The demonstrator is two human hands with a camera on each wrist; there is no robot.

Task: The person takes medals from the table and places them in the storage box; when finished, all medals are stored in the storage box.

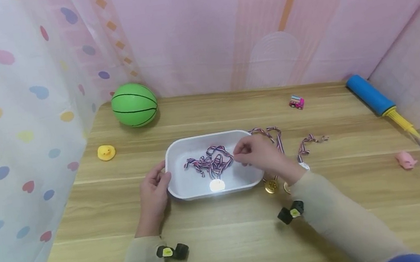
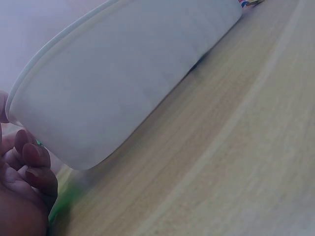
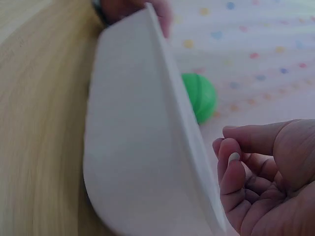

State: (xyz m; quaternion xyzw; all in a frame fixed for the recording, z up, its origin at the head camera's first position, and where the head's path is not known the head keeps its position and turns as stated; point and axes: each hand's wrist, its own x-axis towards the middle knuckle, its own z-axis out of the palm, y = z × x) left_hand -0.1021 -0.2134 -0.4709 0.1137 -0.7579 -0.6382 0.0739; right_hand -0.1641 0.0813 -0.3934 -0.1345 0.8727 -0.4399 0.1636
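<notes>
My left hand (image 1: 154, 193) grips the left end of a white plastic tub (image 1: 179, 143), thumb over the rim and fingers outside. Tangled striped medal ribbons (image 1: 214, 162) lie inside, with a bright round spot near the front wall. Over the tub's right side is my right hand (image 1: 258, 153), its thumb and fingers loosely bent close to the ribbons. The right wrist view shows nothing between those fingers. Right of the tub lie a gold medal (image 1: 271, 186), a second medal (image 1: 287, 188) partly hidden by the right arm, and a silvery medal (image 1: 304, 166) with its ribbon (image 1: 305, 146).
A green ball (image 1: 134, 105) and a yellow toy duck (image 1: 106, 153) sit to the left on the wooden table (image 1: 219, 247). At the right are a small pink toy truck (image 1: 296, 102), a blue and yellow hand pump (image 1: 372, 95) and a pink toy pig (image 1: 406, 160). Curtains hang behind.
</notes>
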